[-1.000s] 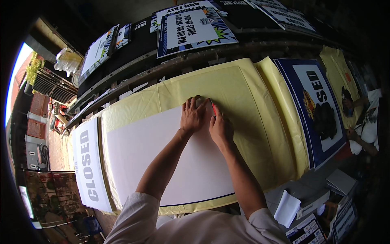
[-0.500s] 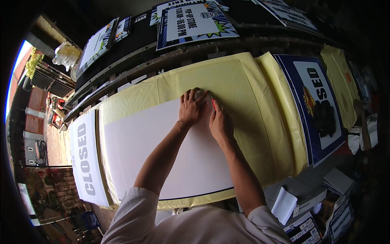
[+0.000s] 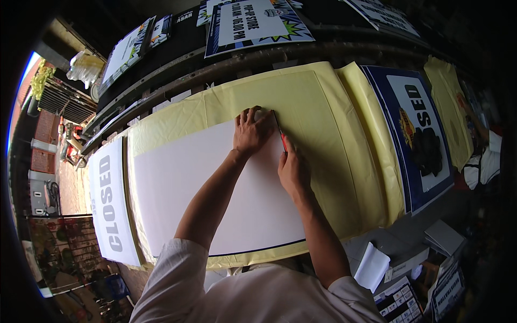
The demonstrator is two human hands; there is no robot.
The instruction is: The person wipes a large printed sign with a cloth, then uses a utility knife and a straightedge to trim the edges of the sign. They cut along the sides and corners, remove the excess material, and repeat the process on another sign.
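A large white sheet (image 3: 204,188) with a dark line along its near edge lies on yellow backing paper (image 3: 323,188). Near the sheet's far right corner my left hand (image 3: 251,133) presses down, palm down, its fingers spread and holding nothing. Just right of it, my right hand (image 3: 294,171) is closed around a slim red cutter knife (image 3: 284,142). The knife's thin dark front end points away from me along the sheet's right edge, close to my left fingertips. Whether its tip touches the sheet cannot be made out.
A white lettered sign (image 3: 109,202) flanks the sheet on the left. At right lies a blue-bordered sign (image 3: 406,140) with a black bundle (image 3: 428,153) on it. Printed boards (image 3: 258,24) rest beyond a dark rail. Another person's arm (image 3: 474,118) shows at far right.
The whole view has shifted slightly. The cutter knife and my right hand have drawn a little toward me along the sheet's edge, and more of the knife's dark front end shows.
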